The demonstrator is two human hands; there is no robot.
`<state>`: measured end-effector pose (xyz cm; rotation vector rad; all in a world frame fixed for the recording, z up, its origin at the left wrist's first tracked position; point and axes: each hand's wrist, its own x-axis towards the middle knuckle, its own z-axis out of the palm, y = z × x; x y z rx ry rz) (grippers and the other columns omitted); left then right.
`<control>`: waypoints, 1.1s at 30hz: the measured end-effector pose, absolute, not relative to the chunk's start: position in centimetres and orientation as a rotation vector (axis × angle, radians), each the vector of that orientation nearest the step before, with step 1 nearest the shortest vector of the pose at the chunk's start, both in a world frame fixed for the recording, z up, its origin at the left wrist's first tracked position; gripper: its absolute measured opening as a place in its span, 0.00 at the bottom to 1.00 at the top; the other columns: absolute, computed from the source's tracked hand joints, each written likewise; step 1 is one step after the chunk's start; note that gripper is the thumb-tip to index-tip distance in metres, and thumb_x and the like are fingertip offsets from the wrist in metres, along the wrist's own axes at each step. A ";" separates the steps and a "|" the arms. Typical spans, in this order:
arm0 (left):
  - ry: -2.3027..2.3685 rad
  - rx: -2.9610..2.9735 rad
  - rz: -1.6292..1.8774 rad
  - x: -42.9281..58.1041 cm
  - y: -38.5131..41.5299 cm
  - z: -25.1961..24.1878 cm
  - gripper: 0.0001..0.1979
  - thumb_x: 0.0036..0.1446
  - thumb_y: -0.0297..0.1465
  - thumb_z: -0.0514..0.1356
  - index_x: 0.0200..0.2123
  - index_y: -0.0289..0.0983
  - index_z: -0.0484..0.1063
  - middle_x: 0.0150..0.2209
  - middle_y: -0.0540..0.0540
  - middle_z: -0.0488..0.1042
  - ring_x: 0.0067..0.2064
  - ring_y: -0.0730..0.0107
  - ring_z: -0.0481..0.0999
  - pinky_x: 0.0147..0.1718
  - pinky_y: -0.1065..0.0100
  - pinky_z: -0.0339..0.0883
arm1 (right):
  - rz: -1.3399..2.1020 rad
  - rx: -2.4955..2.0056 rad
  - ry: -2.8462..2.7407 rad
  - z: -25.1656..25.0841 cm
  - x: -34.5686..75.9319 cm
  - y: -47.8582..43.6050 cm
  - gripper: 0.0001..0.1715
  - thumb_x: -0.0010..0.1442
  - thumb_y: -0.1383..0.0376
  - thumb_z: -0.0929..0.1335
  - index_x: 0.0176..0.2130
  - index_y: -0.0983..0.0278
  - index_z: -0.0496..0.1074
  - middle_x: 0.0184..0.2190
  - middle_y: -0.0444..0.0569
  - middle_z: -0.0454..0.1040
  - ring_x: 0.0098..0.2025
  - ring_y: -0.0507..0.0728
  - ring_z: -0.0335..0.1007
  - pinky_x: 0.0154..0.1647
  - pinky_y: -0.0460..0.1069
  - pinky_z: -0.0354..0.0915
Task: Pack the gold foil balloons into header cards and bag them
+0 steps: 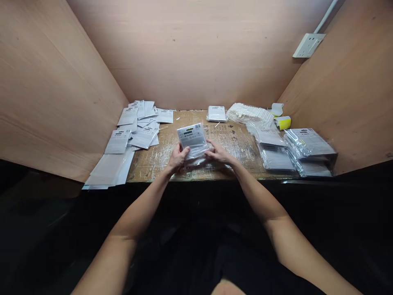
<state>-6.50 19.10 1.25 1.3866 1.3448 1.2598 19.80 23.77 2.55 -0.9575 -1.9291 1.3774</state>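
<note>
Between my two hands, over the middle of the worktop, is a clear plastic packet [193, 138] with a printed grey-white card in it. It is tilted, with its hang-hole end pointing away from me. My left hand [178, 156] grips the packet's left side, thumb on top. At the right edge, my right hand [218, 152] pinches the loose clear plastic near the lower corner. Beneath the packet lies brown cardboard [153, 159] covered in shiny clear film. The undersides of the fingers are hidden.
Loose printed packets [144, 135] pile up on the left. A small stack of cards [216, 113] stands at the back, beside a bagged row of white pieces [250, 112]. Stacked packets [310, 143] and a yellow-and-white roll [283, 122] sit right. Wooden panels [196, 53] enclose three sides.
</note>
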 end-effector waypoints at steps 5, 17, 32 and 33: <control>1.717 1.530 1.039 -7.8 20.4 2.7 0.28 0.63 0.46 0.66 0.58 0.32 0.73 0.54 0.28 0.80 0.57 0.42 0.81 0.57 0.47 0.75 | 1.429 -1.351 -1.750 2.9 18.9 24.1 0.41 0.54 0.54 0.79 0.60 0.66 0.67 0.22 0.39 0.72 0.21 0.54 0.65 0.22 0.47 0.61; 1.668 2.337 0.244 -5.0 24.4 3.0 0.49 0.69 0.58 0.49 0.81 0.33 0.43 0.83 0.37 0.35 0.82 0.38 0.32 0.77 0.44 0.29 | 0.314 -1.294 -2.211 2.9 20.1 18.1 0.12 0.67 0.70 0.66 0.49 0.65 0.75 0.45 0.61 0.75 0.47 0.66 0.68 0.52 0.60 0.64; 1.673 2.411 0.534 -4.4 23.0 0.9 0.48 0.68 0.52 0.52 0.80 0.30 0.47 0.83 0.37 0.36 0.82 0.41 0.33 0.76 0.48 0.22 | 0.672 -0.558 -2.789 4.0 16.7 17.5 0.11 0.71 0.66 0.65 0.37 0.63 0.75 0.39 0.54 0.71 0.42 0.60 0.65 0.48 0.54 0.64; 1.677 2.416 0.534 -4.3 23.0 0.9 0.47 0.68 0.52 0.52 0.80 0.30 0.47 0.83 0.37 0.36 0.82 0.42 0.33 0.76 0.48 0.22 | 0.633 -0.563 -2.810 4.0 16.1 17.7 0.12 0.71 0.65 0.64 0.36 0.63 0.74 0.39 0.54 0.71 0.43 0.61 0.65 0.49 0.56 0.64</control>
